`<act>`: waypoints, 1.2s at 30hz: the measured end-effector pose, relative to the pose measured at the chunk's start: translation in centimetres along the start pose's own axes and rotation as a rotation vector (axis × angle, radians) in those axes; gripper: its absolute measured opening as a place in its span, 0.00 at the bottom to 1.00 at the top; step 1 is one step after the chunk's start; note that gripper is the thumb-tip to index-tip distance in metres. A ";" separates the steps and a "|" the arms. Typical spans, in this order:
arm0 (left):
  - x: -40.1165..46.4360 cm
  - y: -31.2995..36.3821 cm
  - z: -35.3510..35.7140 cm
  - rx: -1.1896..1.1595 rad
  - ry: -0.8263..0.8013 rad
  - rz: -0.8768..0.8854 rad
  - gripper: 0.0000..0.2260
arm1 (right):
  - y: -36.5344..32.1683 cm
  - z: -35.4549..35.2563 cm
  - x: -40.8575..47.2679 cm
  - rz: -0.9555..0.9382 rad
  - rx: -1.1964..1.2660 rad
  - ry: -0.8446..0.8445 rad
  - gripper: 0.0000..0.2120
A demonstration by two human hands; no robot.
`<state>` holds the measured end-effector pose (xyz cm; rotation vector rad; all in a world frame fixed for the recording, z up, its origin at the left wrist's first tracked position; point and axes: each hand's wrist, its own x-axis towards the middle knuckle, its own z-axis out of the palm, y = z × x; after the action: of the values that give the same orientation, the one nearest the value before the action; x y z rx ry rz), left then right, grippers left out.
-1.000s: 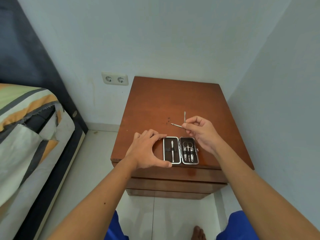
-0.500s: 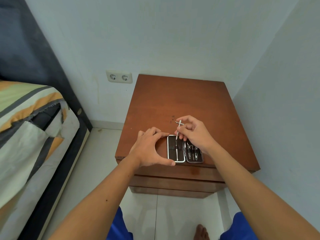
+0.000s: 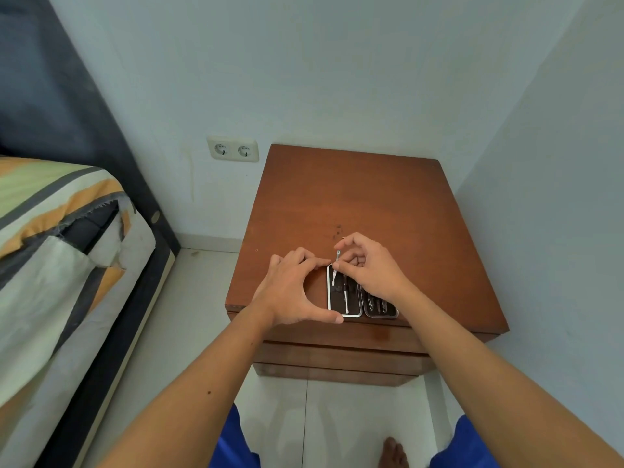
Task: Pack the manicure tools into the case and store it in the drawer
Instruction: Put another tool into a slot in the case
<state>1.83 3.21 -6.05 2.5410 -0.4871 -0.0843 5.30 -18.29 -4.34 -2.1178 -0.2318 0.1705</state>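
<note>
A small manicure case [image 3: 353, 310] lies open near the front edge of the brown nightstand [image 3: 354, 204]. Its left half holds one slim metal tool [image 3: 345, 295]; its right half holds several tools [image 3: 378, 304], partly hidden by my right hand. My left hand [image 3: 290, 292] braces the case's left side, index finger at the top corner and thumb at the bottom corner. My right hand [image 3: 368, 265] pinches a thin metal tool [image 3: 335, 270], its tip pointing down into the left half. Closed drawer fronts [image 3: 337, 358] show below the top.
A bed with a striped cover [image 3: 50, 231] stands to the left, across a strip of tiled floor [image 3: 189, 315]. A double wall socket [image 3: 233, 149] sits on the back wall. A wall [image 3: 557, 197] runs close along the nightstand's right side. My bare foot [image 3: 393, 454] shows below.
My right hand carried the thin tool from above the case's far side down to its left half and turned the tool upright. My left hand stayed on the case.
</note>
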 end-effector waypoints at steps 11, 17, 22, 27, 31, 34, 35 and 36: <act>0.0 0.0 0.0 -0.001 -0.001 -0.010 0.51 | -0.3 0.0 0.3 -0.009 -0.198 -0.032 0.12; 0.1 0.0 0.0 0.005 -0.011 -0.005 0.52 | -0.7 -0.2 -0.4 -0.131 -0.438 -0.114 0.18; 0.2 -0.2 0.2 0.013 -0.023 -0.006 0.52 | -1.2 -0.2 -1.6 -0.133 -0.515 -0.176 0.28; 0.1 -0.2 0.3 -0.001 -0.016 -0.012 0.51 | -0.9 -0.2 -2.6 -0.112 -0.485 -0.173 0.28; 0.1 -0.2 0.3 0.007 -0.011 -0.010 0.51 | -0.3 -0.1 -2.9 -0.131 -0.461 -0.200 0.26; 0.1 -0.1 0.2 0.011 -0.011 -0.004 0.51 | 0.0 -0.2 -3.0 -0.152 -0.438 -0.222 0.27; 0.1 -0.1 0.1 0.012 -0.010 -0.002 0.51 | 0.0 -0.2 -3.0 -0.150 -0.438 -0.230 0.28; 0.1 -0.1 0.1 0.012 -0.009 0.000 0.51 | 0.1 -0.3 -3.1 -0.143 -0.437 -0.237 0.29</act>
<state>1.90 3.18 -6.18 2.5534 -0.4920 -0.0931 2.41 -19.30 -4.17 -2.5010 -0.6054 0.3099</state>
